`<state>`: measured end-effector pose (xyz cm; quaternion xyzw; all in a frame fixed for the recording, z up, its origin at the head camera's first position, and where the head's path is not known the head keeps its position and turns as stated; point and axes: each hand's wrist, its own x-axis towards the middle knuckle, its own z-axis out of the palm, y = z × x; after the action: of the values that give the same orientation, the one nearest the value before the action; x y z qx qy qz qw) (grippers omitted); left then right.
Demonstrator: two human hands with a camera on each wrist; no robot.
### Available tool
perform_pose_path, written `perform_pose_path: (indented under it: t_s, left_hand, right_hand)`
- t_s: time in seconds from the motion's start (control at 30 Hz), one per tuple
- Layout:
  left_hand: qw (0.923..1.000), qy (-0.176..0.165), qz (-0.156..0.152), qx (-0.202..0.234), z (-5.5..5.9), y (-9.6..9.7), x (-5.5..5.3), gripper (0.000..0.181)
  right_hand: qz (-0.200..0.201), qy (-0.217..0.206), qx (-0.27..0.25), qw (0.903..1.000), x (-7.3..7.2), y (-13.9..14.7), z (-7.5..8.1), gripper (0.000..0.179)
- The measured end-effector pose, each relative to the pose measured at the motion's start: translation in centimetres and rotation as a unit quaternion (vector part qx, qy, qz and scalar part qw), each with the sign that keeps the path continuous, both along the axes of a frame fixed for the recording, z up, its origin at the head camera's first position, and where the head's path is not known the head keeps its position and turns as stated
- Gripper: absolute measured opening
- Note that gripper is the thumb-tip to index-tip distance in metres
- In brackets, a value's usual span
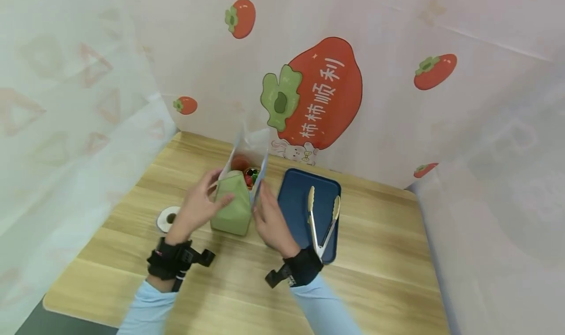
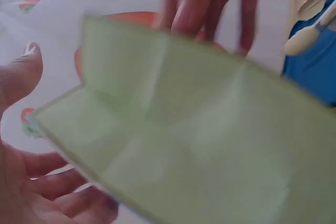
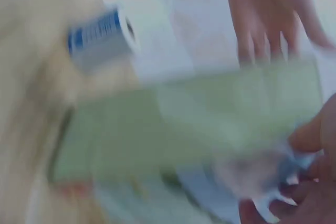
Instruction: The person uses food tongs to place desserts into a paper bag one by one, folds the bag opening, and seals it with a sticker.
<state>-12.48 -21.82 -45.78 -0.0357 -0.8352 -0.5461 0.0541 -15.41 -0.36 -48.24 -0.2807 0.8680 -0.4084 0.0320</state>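
A green paper bag [image 1: 232, 208] with a pale inside stands on the table, its top gaping. Inside it show a reddish-brown round thing [image 1: 240, 163] and a smaller round thing [image 1: 251, 176] with red, green and dark patches. My left hand [image 1: 199, 205] is at the bag's left side, thumb across the front panel and fingers spread along the edge. On the opposite side, my right hand [image 1: 272, 220] lies against the bag's wall with fairly straight fingers. In the right wrist view, the bag [image 3: 173, 129] is blurred, with my right thumb near its corner.
A white roll [image 1: 166, 219] sits left of the bag, partly behind my left wrist; its blue-printed side shows in the right wrist view. To the right, tongs [image 1: 319, 242] with cream tips lie spread on a dark blue tray [image 1: 294, 197]. Printed cloth walls surround the wooden table [image 1: 379, 256].
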Motion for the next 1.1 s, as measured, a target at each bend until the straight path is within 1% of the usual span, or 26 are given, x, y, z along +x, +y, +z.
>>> perform_pose_path:
  t_s: [0.07, 0.13, 0.2, 0.23, 0.3, 0.33, 0.37, 0.4, 0.43, 0.47, 0.5, 0.53, 0.57, 0.6, 0.63, 0.67, 0.7, 0.73, 0.77, 0.8, 0.83, 0.87, 0.9, 0.97, 1.03, 1.1]
  left_hand:
    - [0.9997, 0.02, 0.004, -0.01, -1.0, 1.4, 0.3, 0.083]
    - [0.999, 0.039, 0.018, -0.011, -1.7, 2.8, 0.5, 0.085]
    - [0.9965, 0.068, 0.046, -0.016, -2.3, 3.8, 0.5, 0.076]
    - [0.9939, 0.089, 0.063, -0.018, -2.5, 4.2, 0.4, 0.068]
    - [0.9853, 0.131, 0.104, -0.033, -2.8, 4.7, 0.3, 0.05]
    - [0.9793, 0.153, 0.124, -0.046, -2.9, 4.7, 0.2, 0.042]
    - [0.9733, 0.172, 0.141, -0.057, -3.0, 4.7, 0.2, 0.036]
    - [0.9673, 0.187, 0.157, -0.07, -3.0, 4.6, 0.1, 0.032]
    - [0.9614, 0.202, 0.17, -0.079, -3.1, 4.4, 0.1, 0.028]
    - [0.9568, 0.213, 0.181, -0.081, -3.1, 4.1, 0.2, 0.025]
    - [0.9535, 0.22, 0.191, -0.079, -3.1, 3.7, 0.3, 0.022]
    - [0.951, 0.226, 0.198, -0.074, -3.1, 3.3, 0.4, 0.02]
    - [0.9498, 0.229, 0.202, -0.067, -3.1, 2.8, 0.5, 0.019]
    - [0.9498, 0.23, 0.203, -0.059, -3.1, 2.3, 0.7, 0.017]
    - [0.9503, 0.231, 0.202, -0.051, -3.1, 1.9, 0.8, 0.016]
    - [0.9515, 0.23, 0.2, -0.043, -3.2, 1.4, 1.0, 0.015]
    - [0.9525, 0.23, 0.196, -0.037, -3.4, 1.1, 1.1, 0.014]
    - [0.9539, 0.229, 0.191, -0.032, -3.7, 0.7, 1.3, 0.014]
    - [0.9553, 0.226, 0.189, -0.032, -3.9, 0.5, 1.5, 0.013]
    - [0.9565, 0.222, 0.187, -0.033, -4.2, 0.3, 1.7, 0.013]
    - [0.9569, 0.221, 0.185, -0.037, -4.5, 0.2, 2.0, 0.012]
    - [0.9573, 0.219, 0.184, -0.041, -4.7, 0.1, 2.2, 0.012]
    - [0.9571, 0.219, 0.184, -0.049, -4.9, 0.0, 2.4, 0.013]
    - [0.9562, 0.216, 0.187, -0.066, -5.0, -0.2, 2.6, 0.013]
    - [0.9527, 0.224, 0.191, -0.075, -4.8, -0.6, 2.5, 0.014]
    - [0.947, 0.234, 0.206, -0.079, -4.3, -1.2, 2.3, 0.015]
  right_hand:
    - [0.005, -0.021, -0.011, 0.9997, 0.7, -1.8, -0.2, 0.073]
    - [0.008, -0.026, -0.021, 0.9994, 1.1, -3.2, -0.7, 0.078]
    - [0.021, -0.021, -0.026, 0.9992, 1.4, -4.0, -1.3, 0.084]
    - [0.031, -0.024, -0.027, 0.9989, 1.5, -4.2, -1.5, 0.084]
    - [0.056, -0.033, -0.047, 0.9968, 1.2, -4.1, -1.8, 0.087]
    - [0.056, -0.028, -0.055, 0.9965, 0.8, -3.8, -1.9, 0.087]
    - [0.049, -0.017, -0.065, 0.9966, 0.3, -3.3, -1.8, 0.085]
    - [0.034, -0.007, -0.079, 0.9962, -0.5, -2.8, -1.6, 0.079]
    - [0.017, 0.002, -0.095, 0.9954, -1.5, -2.3, -1.2, 0.074]
    - [-0.005, 0.017, -0.103, 0.9945, -2.7, -1.7, -0.7, 0.07]
    - [-0.031, 0.021, -0.101, 0.9941, -4.0, -1.1, -0.1, 0.067]
    - [-0.051, 0.027, -0.093, 0.994, -5.5, -0.6, 0.5, 0.068]
    - [-0.056, 0.015, -0.085, 0.9947, -7.2, -0.1, 1.3, 0.073]
    - [-0.046, -0.006, -0.073, 0.9962, -8.9, 0.3, 2.0, 0.08]
    - [-0.02, -0.031, -0.057, 0.9977, -10.6, 0.7, 2.6, 0.093]
    - [0.015, -0.054, -0.034, 0.9978, -12.2, 1.1, 3.1, 0.097]
    - [0.06, -0.084, -0.021, 0.9944, -13.7, 1.3, 3.5, 0.098]
    - [0.104, -0.107, -0.009, 0.9887, -15.0, 1.4, 3.6, 0.094]
    - [0.143, -0.126, -0.002, 0.9817, -16.0, 1.5, 3.7, 0.087]
    - [0.173, -0.137, 0.007, 0.9753, -16.8, 1.5, 3.6, 0.076]
    - [0.193, -0.138, 0.013, 0.9714, -17.3, 1.4, 3.5, 0.063]
    - [0.203, -0.134, 0.019, 0.9698, -17.6, 1.2, 3.2, 0.049]
    - [0.203, -0.128, 0.017, 0.9706, -17.7, 1.1, 2.9, 0.036]
    - [0.186, -0.096, 0.014, 0.9777, -17.8, 0.6, 2.3, 0.016]
    - [0.169, -0.058, 0.008, 0.9838, -17.8, 0.2, 1.9, 0.01]
    - [0.154, -0.035, -0.008, 0.9875, -17.5, -0.3, 1.8, 0.009]
